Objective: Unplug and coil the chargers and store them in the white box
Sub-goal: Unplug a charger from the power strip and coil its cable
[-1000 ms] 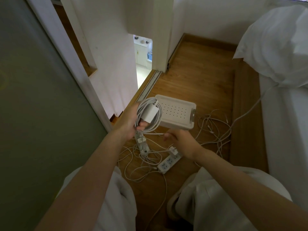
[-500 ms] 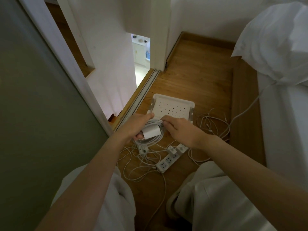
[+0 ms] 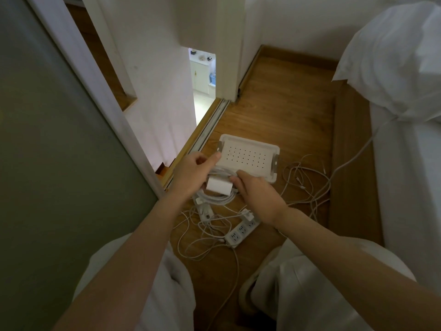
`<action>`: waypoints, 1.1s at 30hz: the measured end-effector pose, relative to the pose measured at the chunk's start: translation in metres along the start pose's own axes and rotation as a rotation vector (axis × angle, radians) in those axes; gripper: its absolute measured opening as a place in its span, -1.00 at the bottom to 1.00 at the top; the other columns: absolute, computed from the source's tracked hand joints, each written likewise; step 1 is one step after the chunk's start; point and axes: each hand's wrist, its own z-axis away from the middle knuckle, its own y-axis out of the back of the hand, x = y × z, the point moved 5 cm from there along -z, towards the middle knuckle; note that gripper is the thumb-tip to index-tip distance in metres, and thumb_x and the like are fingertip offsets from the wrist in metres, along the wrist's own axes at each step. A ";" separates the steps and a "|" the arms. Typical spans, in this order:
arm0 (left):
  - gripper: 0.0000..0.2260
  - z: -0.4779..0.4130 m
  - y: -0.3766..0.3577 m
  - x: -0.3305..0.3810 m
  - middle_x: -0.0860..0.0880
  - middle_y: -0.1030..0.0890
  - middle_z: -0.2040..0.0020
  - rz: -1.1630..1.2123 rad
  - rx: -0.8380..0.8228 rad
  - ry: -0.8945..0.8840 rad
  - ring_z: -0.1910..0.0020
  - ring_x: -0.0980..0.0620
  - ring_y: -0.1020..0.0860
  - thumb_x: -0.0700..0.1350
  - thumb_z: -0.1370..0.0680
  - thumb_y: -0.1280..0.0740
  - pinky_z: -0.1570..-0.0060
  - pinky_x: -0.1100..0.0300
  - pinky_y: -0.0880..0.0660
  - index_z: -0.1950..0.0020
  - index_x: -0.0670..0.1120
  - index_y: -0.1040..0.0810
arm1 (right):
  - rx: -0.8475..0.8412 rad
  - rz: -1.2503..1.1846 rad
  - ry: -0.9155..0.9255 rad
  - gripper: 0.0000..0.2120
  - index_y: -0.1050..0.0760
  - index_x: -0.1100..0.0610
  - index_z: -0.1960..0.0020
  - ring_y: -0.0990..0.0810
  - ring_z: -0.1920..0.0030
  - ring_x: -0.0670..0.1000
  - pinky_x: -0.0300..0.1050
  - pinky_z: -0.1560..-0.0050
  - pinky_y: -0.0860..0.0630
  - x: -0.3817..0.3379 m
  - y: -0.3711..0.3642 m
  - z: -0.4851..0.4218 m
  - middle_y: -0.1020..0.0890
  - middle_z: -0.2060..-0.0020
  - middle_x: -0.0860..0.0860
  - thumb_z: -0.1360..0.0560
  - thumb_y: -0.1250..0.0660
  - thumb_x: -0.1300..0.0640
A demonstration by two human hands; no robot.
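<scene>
My left hand (image 3: 193, 173) grips the coiled charger (image 3: 218, 186) over the white box's (image 3: 250, 140) near rim for stowing. My right hand (image 3: 257, 194) seems to pinch the loops so none spring loose.

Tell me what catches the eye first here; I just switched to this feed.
The left hand and right hand hold a coiled charger at mid-frame, just over the near edge of the white box on the wood floor. Below them a power strip lies in a tangle of loose cables, with an adapter plugged in at its far end.
</scene>
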 end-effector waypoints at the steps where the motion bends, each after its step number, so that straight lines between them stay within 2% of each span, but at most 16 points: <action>1: -0.74 -0.001 0.000 0.000 -0.03 -0.58 0.10 0.106 0.002 0.010 0.20 0.07 -0.60 0.12 -0.53 -0.28 0.28 0.29 -0.54 0.00 -0.07 -0.47 | 0.047 -0.017 -0.028 -0.79 -0.33 0.04 0.15 -0.41 0.41 -0.06 -0.26 0.41 -0.29 0.002 0.002 0.000 -0.42 0.37 -0.07 -0.64 -0.05 0.12; 3: -0.65 -0.001 -0.006 -0.002 -0.06 -0.57 -0.05 0.329 -0.083 0.084 0.06 0.05 -0.60 0.08 -0.49 -0.33 0.15 0.25 -0.57 -0.16 -0.09 -0.41 | 0.144 -0.082 -0.114 -0.82 -0.36 0.13 0.10 -0.41 0.35 -0.03 -0.33 0.41 -0.30 0.010 0.006 -0.001 -0.41 0.34 -0.05 -0.64 -0.05 0.17; 6: -0.41 0.003 -0.023 0.001 -0.14 -0.55 -0.21 0.582 -0.254 0.166 -0.11 -0.03 -0.59 0.02 -0.39 -0.40 -0.07 0.14 -0.57 -0.34 -0.19 -0.35 | 0.295 -0.255 -0.261 -0.73 -0.35 0.14 0.14 -0.39 0.38 -0.11 -0.40 0.41 -0.35 0.015 0.011 -0.003 -0.41 0.37 -0.07 -0.65 0.01 0.09; 8: -0.58 0.007 -0.029 0.006 -0.13 -0.57 -0.19 0.632 -0.269 0.118 -0.16 -0.04 -0.57 -0.04 -0.47 -0.36 -0.17 0.05 -0.52 -0.29 -0.12 -0.42 | 0.324 -0.346 -0.279 -0.69 -0.33 0.09 0.22 -0.37 0.40 -0.11 -0.42 0.43 -0.34 0.009 0.007 -0.005 -0.41 0.39 -0.05 -0.65 0.03 0.09; 10: -0.85 0.009 -0.028 0.007 -0.09 -0.61 -0.07 0.584 -0.170 0.074 -0.09 -0.02 -0.59 -0.04 -0.55 -0.29 -0.15 0.04 -0.52 -0.09 -0.01 -0.49 | 0.264 -0.383 -0.264 -0.69 -0.33 0.08 0.23 -0.38 0.39 -0.05 -0.38 0.43 -0.31 0.000 -0.002 -0.006 -0.44 0.36 -0.01 -0.65 0.02 0.11; 11: -0.91 0.009 -0.025 0.006 -0.06 -0.62 0.00 0.506 -0.107 0.063 -0.03 -0.01 -0.60 0.01 -0.56 -0.27 -0.11 0.06 -0.53 -0.01 0.02 -0.48 | 0.215 -0.360 -0.268 -0.73 -0.36 0.10 0.17 -0.40 0.33 -0.01 -0.30 0.36 -0.34 -0.002 -0.009 -0.007 -0.47 0.30 0.03 -0.65 0.01 0.15; 13: -0.86 0.008 -0.021 0.002 0.00 -0.59 0.07 0.351 -0.013 0.053 0.07 0.05 -0.59 0.08 -0.56 -0.26 -0.04 0.09 -0.53 0.00 0.04 -0.41 | 0.148 -0.360 -0.308 -0.85 -0.37 0.12 -0.01 -0.40 0.21 0.03 -0.15 0.27 -0.31 -0.001 -0.019 -0.007 -0.46 0.16 0.13 -0.63 -0.02 0.22; 17: -0.75 0.003 -0.014 -0.002 0.07 -0.51 0.11 0.294 0.050 0.059 0.15 0.15 -0.54 0.09 -0.59 -0.18 0.13 0.25 -0.53 -0.18 0.00 -0.33 | 0.081 -0.467 -0.220 -0.70 -0.32 0.08 0.22 -0.40 0.39 -0.04 -0.24 0.40 -0.31 -0.006 -0.020 -0.004 -0.44 0.36 0.00 -0.64 0.01 0.05; 19: -0.75 0.001 -0.010 -0.001 0.07 -0.50 0.11 0.287 0.056 0.047 0.15 0.15 -0.53 0.08 -0.60 -0.16 0.20 0.31 -0.52 -0.20 -0.01 -0.34 | 0.059 -0.323 -0.096 -0.73 -0.33 0.05 0.17 -0.42 0.39 -0.06 -0.15 0.36 -0.37 -0.005 -0.017 -0.003 -0.45 0.37 -0.05 -0.63 -0.01 -0.01; 21: -0.71 0.000 -0.006 -0.002 0.05 -0.52 0.09 0.321 0.067 0.066 0.09 0.10 -0.56 0.08 -0.60 -0.16 0.10 0.22 -0.56 -0.26 -0.02 -0.35 | 0.019 -0.152 0.063 -0.79 -0.36 0.05 0.04 -0.49 0.31 -0.05 -0.07 0.26 -0.45 0.000 -0.014 -0.001 -0.50 0.28 -0.07 -0.62 -0.02 -0.01; 24: -0.65 -0.004 -0.005 -0.007 0.03 -0.51 0.03 0.345 0.070 0.133 -0.06 -0.02 -0.55 0.09 -0.60 -0.16 -0.12 0.03 -0.53 -0.34 -0.04 -0.33 | -0.081 0.005 0.234 -0.79 -0.47 0.09 -0.08 -0.40 0.09 -0.10 -0.26 0.06 -0.38 0.011 -0.007 -0.002 -0.44 0.12 -0.15 -0.62 -0.08 0.06; 26: -0.64 -0.005 -0.008 -0.008 0.01 -0.51 -0.01 0.329 0.055 0.145 -0.08 -0.03 -0.55 0.08 -0.60 -0.17 -0.14 0.01 -0.53 -0.34 -0.04 -0.33 | -0.064 0.267 0.314 -0.83 -0.53 0.09 -0.07 -0.31 0.03 -0.09 -0.27 0.05 -0.26 0.018 0.000 -0.006 -0.39 0.10 -0.11 -0.58 -0.18 0.11; 28: -0.68 -0.006 -0.013 -0.008 -0.03 -0.53 -0.06 0.306 0.031 0.142 -0.05 -0.02 -0.56 0.09 -0.60 -0.18 -0.12 0.02 -0.54 -0.29 -0.03 -0.36 | 0.013 0.523 0.339 -0.86 -0.54 0.07 -0.06 -0.42 0.06 0.01 -0.17 0.08 -0.30 0.024 0.006 -0.012 -0.47 0.11 0.00 -0.56 -0.24 0.12; 29: -0.71 -0.007 -0.015 -0.008 -0.03 -0.53 -0.06 0.298 0.025 0.140 -0.03 0.00 -0.56 0.09 -0.60 -0.18 -0.10 0.02 -0.55 -0.26 -0.01 -0.36 | 0.013 0.527 0.275 -0.86 -0.52 0.04 -0.08 -0.48 0.09 0.02 -0.16 0.13 -0.34 0.026 0.007 -0.013 -0.50 0.12 0.00 -0.57 -0.22 0.12; 31: -0.69 -0.009 -0.017 -0.008 -0.02 -0.53 -0.05 0.294 0.029 0.137 -0.03 0.00 -0.56 0.10 -0.59 -0.17 -0.10 0.02 -0.55 -0.28 0.00 -0.35 | -0.010 0.324 0.105 -0.84 -0.48 0.04 -0.10 -0.55 0.16 0.00 -0.16 0.20 -0.42 0.031 0.006 -0.014 -0.56 0.15 -0.02 -0.61 -0.15 0.09; 33: -0.69 -0.011 -0.020 -0.007 0.01 -0.54 -0.02 0.284 0.020 0.136 -0.02 0.03 -0.56 0.10 -0.60 -0.17 -0.09 0.04 -0.54 -0.28 0.00 -0.35 | -0.041 -0.023 -0.040 -0.81 -0.51 0.09 -0.12 -0.55 0.15 -0.04 -0.19 0.14 -0.45 0.037 0.002 -0.016 -0.60 0.14 -0.02 -0.60 -0.16 0.14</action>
